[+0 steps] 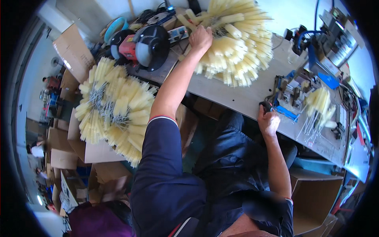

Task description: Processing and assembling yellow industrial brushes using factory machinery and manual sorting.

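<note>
A large heap of pale yellow bristle brushes with wire stems lies on the bench ahead. My left hand reaches to the heap's left edge, fingers curled at a brush whose bristle end sticks out past them; the grip itself is partly hidden. At the bench's front edge my right hand is closed round a small black-handled tool, its working end unclear. Right of that hand stands a metal fixture with blue parts. A smaller bunch of brushes lies beyond it, wires toward me.
A red bench grinder with dark wheel guards stands left of the heap. More brushes fill a cardboard box at my left. A machine rises at the back right. An open carton sits below the bench at right.
</note>
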Available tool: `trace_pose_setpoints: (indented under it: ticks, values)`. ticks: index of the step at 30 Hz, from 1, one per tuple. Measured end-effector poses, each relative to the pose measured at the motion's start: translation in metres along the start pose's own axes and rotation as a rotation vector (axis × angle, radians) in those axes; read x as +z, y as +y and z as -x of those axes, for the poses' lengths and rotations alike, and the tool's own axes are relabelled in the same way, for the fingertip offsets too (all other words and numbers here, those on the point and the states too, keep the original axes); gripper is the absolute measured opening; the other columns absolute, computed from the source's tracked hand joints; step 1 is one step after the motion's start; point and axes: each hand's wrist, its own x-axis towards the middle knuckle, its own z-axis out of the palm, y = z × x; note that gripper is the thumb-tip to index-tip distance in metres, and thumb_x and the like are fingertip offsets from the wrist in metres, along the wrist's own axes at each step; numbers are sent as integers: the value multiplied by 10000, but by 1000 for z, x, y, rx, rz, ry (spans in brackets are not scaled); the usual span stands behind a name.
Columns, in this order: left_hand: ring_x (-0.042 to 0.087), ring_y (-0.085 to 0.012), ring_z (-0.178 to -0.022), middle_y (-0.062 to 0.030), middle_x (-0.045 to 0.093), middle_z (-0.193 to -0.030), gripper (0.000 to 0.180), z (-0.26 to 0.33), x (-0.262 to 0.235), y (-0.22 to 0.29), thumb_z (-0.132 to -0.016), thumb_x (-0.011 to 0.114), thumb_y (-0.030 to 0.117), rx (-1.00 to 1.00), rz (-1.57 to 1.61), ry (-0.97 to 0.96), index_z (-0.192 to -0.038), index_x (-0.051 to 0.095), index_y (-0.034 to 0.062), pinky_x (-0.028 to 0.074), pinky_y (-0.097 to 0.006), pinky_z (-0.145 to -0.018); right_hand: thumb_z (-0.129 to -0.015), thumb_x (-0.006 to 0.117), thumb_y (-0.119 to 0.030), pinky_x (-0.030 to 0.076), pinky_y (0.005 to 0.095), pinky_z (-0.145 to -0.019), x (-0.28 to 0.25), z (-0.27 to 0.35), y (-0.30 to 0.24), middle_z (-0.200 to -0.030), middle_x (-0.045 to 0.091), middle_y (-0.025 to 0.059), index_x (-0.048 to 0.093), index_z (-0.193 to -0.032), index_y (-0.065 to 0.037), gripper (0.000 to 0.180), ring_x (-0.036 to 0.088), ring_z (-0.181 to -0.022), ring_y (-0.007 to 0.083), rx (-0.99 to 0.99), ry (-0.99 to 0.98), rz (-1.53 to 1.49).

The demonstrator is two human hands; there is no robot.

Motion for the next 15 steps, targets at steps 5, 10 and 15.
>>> trace_pose_setpoints:
  ticks: [5,10,15]
  values:
    - [665,-391,-1047,-187,680,-1144,404,5,-60,-38,-855,587,70,391,-100,-1,-1256,621,101,538,-515,-880,-858,785,-261,514,401,-469,13,5,6,-620,668,147,602,-525,-133,401,655,-502,304,-71,182,82]
    - [472,-343,-1358,-137,451,-1487,778,22,-88,-50,-817,621,-17,563,-275,-261,-1525,378,196,436,-441,-1124,-877,785,-232,473,394,-435,15,1,9,-604,675,139,622,-502,-38,452,645,-473,285,-42,87,95]
    - [318,-316,-1483,-74,308,-1625,661,-4,-54,-41,-967,487,83,872,-293,-370,-1560,314,317,284,-450,-1229,-896,769,-308,469,413,-418,12,2,13,-581,664,162,661,-538,-12,477,632,-440,306,-53,26,180]
